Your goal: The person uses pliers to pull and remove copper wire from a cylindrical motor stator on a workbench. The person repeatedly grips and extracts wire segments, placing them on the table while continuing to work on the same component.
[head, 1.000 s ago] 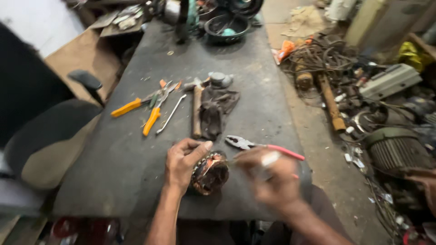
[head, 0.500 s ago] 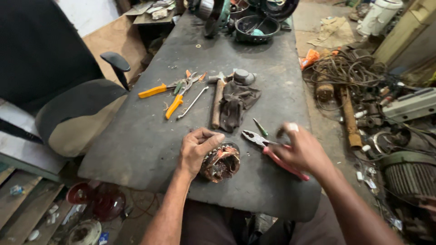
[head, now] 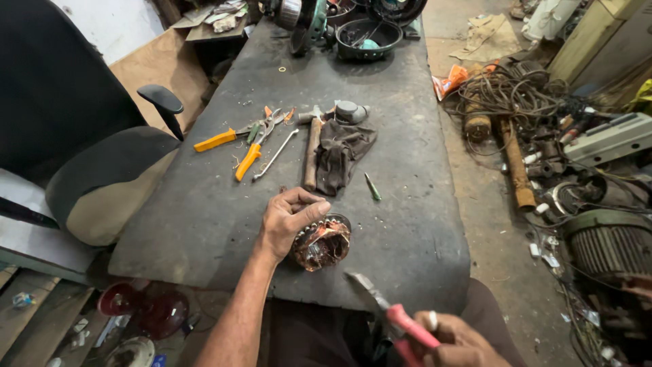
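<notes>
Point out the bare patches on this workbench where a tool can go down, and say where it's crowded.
Free: the workbench middle stretch between the dark bowl and the hammer; the right strip beside the rag; the near-left corner below the orange-handled tools. Crowded: the far end, the tool cluster, and around the left hand on the copper-wound motor part.

On the workbench (head: 204, 224), the motor winding (head: 322, 243) lies near the front edge; hammer (head: 312, 146) and rag (head: 341, 155) at twelve o'clock, chair (head: 88, 170) at nine.
</notes>
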A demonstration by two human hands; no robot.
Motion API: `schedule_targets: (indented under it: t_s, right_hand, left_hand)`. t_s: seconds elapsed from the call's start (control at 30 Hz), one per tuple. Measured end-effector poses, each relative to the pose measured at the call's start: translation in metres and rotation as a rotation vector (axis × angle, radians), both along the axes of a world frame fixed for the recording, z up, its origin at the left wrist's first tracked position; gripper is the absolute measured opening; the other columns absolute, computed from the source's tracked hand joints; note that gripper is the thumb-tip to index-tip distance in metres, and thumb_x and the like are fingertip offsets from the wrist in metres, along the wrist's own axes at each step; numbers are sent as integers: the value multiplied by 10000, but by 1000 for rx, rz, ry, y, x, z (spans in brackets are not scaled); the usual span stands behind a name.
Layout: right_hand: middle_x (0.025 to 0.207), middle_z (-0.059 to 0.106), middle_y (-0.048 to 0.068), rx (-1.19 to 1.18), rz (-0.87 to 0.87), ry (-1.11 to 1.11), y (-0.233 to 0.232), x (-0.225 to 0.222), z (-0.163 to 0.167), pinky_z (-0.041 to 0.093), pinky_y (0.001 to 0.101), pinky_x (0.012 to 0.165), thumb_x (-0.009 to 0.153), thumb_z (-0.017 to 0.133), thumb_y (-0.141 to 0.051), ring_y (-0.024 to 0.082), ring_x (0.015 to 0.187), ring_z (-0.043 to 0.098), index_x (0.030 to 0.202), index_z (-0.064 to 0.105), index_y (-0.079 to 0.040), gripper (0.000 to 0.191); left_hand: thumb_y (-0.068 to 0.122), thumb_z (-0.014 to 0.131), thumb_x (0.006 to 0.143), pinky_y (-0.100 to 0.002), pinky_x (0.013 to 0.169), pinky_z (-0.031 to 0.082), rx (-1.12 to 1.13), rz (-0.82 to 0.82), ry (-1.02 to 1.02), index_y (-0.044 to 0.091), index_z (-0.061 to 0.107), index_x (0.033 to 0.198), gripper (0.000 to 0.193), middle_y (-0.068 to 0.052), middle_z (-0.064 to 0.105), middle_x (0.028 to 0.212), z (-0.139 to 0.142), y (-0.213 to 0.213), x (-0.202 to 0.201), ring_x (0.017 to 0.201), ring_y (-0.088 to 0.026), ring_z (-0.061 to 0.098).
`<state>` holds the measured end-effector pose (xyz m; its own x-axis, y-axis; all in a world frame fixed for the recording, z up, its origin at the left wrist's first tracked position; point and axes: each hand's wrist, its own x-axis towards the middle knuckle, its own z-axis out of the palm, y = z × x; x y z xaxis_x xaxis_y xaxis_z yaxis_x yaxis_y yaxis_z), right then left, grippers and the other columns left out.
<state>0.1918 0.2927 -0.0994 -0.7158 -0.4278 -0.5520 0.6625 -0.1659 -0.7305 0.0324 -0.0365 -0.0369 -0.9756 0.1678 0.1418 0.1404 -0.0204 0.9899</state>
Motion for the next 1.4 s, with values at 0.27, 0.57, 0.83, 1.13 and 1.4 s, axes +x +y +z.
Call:
schedule_targets:
  t_s: [0.27,0.57,0.83,1.13,1.4]
  right_hand:
    - [1008,712,274,-548,122,12,-45,-15,33,614,409,838,655,525,-88,412,1056,737,1078,555,-21,430]
    - [848,700,301,-439,-23,-355,-55,-29,106,615,516,533,687,512,-206,458,856,754,1187,633,-50,538]
    - [830,629,222,-402,-38,-222,-63,-19,50,527,471,528,802,606,-31,370,733,634,1137,553,-6,341]
    - [1024,633,211,854,261,1151,-96,-2,46,526,480,770,908,684,-131,390,917,635,1410,497,12,554]
    - [1032,640,194,829,199,1087,-102,-3,44,516,469,759,818,715,-124,383,910,633,1324,546,-33,541]
  left_hand:
    - [164,827,827,-221,653,507,14,-45,9,0,743,991,248,-38,749,815,2,7,7,730,-61,652]
    - [149,831,812,-238,681,560,-39,-63,-11,0,737,993,252,-61,779,858,9,15,9,758,-85,703]
    - [169,852,792,-240,669,567,-112,-62,-16,-3,737,969,272,-58,781,860,27,28,13,750,-80,707]
    - [189,873,767,-249,535,505,-258,13,-158,-13,759,911,273,-62,734,721,29,34,-4,609,-94,645]
    - [184,838,807,-215,588,515,21,-14,-169,-43,743,957,289,-67,760,782,15,20,-13,656,-81,675]
